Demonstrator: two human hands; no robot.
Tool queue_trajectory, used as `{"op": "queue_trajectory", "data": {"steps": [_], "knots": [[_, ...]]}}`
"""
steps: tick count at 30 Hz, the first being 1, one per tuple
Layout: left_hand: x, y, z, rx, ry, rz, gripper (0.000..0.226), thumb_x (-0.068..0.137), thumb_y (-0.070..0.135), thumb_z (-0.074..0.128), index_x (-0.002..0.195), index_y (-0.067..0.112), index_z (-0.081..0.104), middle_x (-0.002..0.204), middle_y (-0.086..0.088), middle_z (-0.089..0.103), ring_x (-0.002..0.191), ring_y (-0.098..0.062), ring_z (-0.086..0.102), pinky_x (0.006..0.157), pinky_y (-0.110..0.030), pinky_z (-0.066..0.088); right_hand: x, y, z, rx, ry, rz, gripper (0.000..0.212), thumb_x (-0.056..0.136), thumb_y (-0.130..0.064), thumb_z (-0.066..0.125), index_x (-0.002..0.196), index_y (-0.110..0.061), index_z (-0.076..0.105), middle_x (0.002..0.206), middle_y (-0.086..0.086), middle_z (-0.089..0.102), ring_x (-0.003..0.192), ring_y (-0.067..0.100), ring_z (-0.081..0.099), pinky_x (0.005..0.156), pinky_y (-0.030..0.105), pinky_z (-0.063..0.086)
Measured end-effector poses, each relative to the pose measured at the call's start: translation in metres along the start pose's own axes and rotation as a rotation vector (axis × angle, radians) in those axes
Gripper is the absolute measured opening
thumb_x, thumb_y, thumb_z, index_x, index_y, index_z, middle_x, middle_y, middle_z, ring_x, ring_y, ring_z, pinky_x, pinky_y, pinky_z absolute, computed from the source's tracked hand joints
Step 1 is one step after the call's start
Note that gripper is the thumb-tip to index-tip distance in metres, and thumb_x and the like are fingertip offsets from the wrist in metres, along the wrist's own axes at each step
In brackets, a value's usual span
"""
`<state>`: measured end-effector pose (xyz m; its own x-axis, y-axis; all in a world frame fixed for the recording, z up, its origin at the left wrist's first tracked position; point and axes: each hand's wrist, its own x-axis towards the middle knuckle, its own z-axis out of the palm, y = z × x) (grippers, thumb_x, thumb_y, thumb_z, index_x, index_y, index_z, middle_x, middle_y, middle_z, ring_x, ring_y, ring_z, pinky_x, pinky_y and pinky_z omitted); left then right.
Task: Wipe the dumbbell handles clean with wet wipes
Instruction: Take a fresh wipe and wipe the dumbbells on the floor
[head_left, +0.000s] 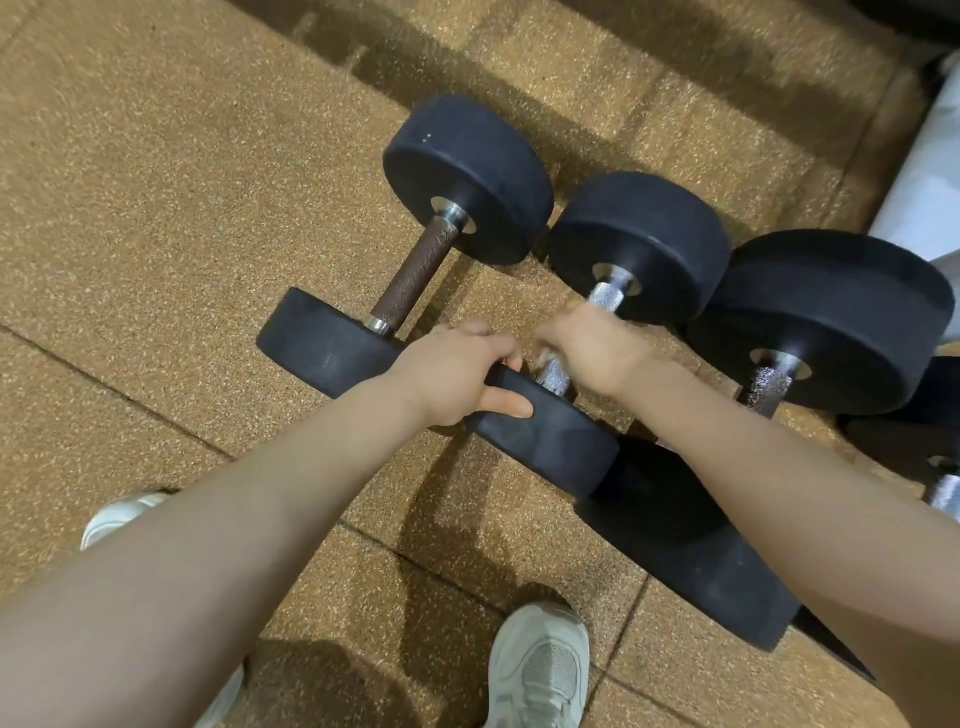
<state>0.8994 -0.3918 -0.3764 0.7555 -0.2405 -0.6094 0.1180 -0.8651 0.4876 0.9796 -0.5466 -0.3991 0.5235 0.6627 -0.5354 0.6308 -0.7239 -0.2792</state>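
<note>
I see the speckled tan rubber floor tiles (156, 208) filling the view, with three black round-headed dumbbells lying side by side on them. At the right, the largest black dumbbell with a glittering knurled steel handle (826, 322) lies partly behind my right forearm. In the middle, the black dumbbell with a silver knurled handle (639, 244) runs from its far head down to a near head under my hands. At the left lies the black dumbbell with a rusty brown knurled handle (415, 270), untouched. A white shape (919, 171) leans at the right edge. Two pale grey mesh trainers (540, 670) stand near the bottom. My left hand (452, 374) grips the rim of the middle dumbbell's near head, thumb on its face. My right hand (592, 348) is wrapped around the silver handle; it is blurred, and I cannot tell whether a wipe lies under the fingers.
</note>
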Motion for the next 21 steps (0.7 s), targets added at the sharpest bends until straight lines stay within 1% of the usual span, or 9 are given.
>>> {"op": "queue_trajectory", "data": {"steps": [2, 6, 7, 9, 12, 16, 17, 19, 21], "knots": [[0.001, 0.001, -0.001, 0.015, 0.006, 0.007, 0.054, 0.076, 0.057, 0.059, 0.118, 0.024, 0.051, 0.122, -0.003, 0.048, 0.11, -0.032, 0.046, 0.088, -0.033, 0.035, 0.0, -0.004, -0.002, -0.037, -0.046, -0.077, 0.031, 0.085, 0.006, 0.046, 0.108, -0.009, 0.062, 0.099, 0.01, 0.058, 0.094, 0.027, 0.055, 0.08, 0.033, 0.046], [0.001, 0.0, -0.001, 0.022, 0.017, 0.022, 0.054, 0.076, 0.058, 0.059, 0.117, 0.024, 0.051, 0.12, -0.002, 0.049, 0.109, -0.03, 0.047, 0.077, -0.027, 0.027, 0.01, 0.011, -0.022, -0.279, 0.189, 0.118, 0.026, 0.086, 0.006, 0.044, 0.108, 0.0, 0.055, 0.106, 0.016, 0.057, 0.104, 0.032, 0.047, 0.074, 0.037, 0.041], [0.002, 0.0, -0.001, 0.022, 0.016, 0.023, 0.054, 0.075, 0.058, 0.059, 0.117, 0.024, 0.051, 0.12, -0.002, 0.049, 0.109, -0.03, 0.047, 0.077, -0.027, 0.027, 0.013, 0.012, -0.024, -0.343, 0.173, 0.141, 0.026, 0.085, 0.005, 0.045, 0.109, 0.0, 0.055, 0.108, 0.016, 0.059, 0.107, 0.033, 0.048, 0.075, 0.038, 0.042], [0.002, -0.001, -0.001, 0.03, 0.01, 0.024, 0.055, 0.075, 0.059, 0.059, 0.117, 0.024, 0.051, 0.12, -0.001, 0.049, 0.109, -0.03, 0.047, 0.08, -0.029, 0.031, 0.018, 0.007, -0.023, -0.413, 0.054, 0.143, 0.028, 0.085, 0.004, 0.048, 0.111, -0.002, 0.057, 0.11, 0.016, 0.061, 0.108, 0.034, 0.053, 0.079, 0.04, 0.046], [0.003, -0.001, -0.001, 0.037, 0.005, 0.022, 0.056, 0.074, 0.06, 0.059, 0.117, 0.025, 0.051, 0.119, -0.001, 0.049, 0.108, -0.03, 0.048, 0.089, -0.034, 0.037, 0.018, -0.006, -0.012, -0.254, -0.088, 0.132, 0.024, 0.088, 0.0, 0.048, 0.107, -0.005, 0.06, 0.108, 0.014, 0.06, 0.101, 0.033, 0.058, 0.076, 0.037, 0.047], [0.002, -0.004, 0.003, 0.004, 0.021, 0.038, 0.055, 0.072, 0.062, 0.059, 0.114, 0.027, 0.052, 0.117, 0.0, 0.05, 0.11, -0.03, 0.049, 0.096, -0.04, 0.038, 0.015, -0.009, 0.002, 0.064, -0.231, -0.029, 0.017, 0.085, -0.004, 0.051, 0.095, -0.009, 0.064, 0.092, 0.007, 0.062, 0.088, 0.024, 0.059, 0.075, 0.031, 0.044], [0.002, -0.004, 0.003, 0.001, 0.026, 0.037, 0.054, 0.073, 0.061, 0.059, 0.114, 0.026, 0.052, 0.118, 0.0, 0.05, 0.11, -0.03, 0.048, 0.096, -0.038, 0.038, 0.015, -0.005, -0.002, 0.142, -0.211, -0.029, 0.019, 0.086, -0.003, 0.051, 0.096, -0.01, 0.065, 0.09, 0.005, 0.06, 0.086, 0.021, 0.056, 0.075, 0.029, 0.043], [0.001, -0.003, 0.002, 0.011, 0.028, 0.027, 0.054, 0.075, 0.059, 0.059, 0.117, 0.026, 0.052, 0.12, 0.0, 0.049, 0.109, -0.029, 0.047, 0.088, -0.031, 0.034, 0.014, 0.006, -0.012, 0.264, -0.013, 0.081, 0.025, 0.087, 0.0, 0.048, 0.098, -0.013, 0.066, 0.09, 0.005, 0.058, 0.084, 0.022, 0.056, 0.072, 0.03, 0.043], [0.0, -0.001, 0.001, 0.021, 0.03, 0.027, 0.055, 0.075, 0.059, 0.058, 0.118, 0.025, 0.051, 0.121, 0.0, 0.049, 0.109, -0.029, 0.046, 0.08, -0.028, 0.028, 0.012, 0.019, -0.018, 0.154, 0.242, 0.259, 0.029, 0.085, 0.005, 0.045, 0.101, -0.011, 0.063, 0.093, 0.009, 0.057, 0.085, 0.027, 0.056, 0.068, 0.032, 0.041]]}}
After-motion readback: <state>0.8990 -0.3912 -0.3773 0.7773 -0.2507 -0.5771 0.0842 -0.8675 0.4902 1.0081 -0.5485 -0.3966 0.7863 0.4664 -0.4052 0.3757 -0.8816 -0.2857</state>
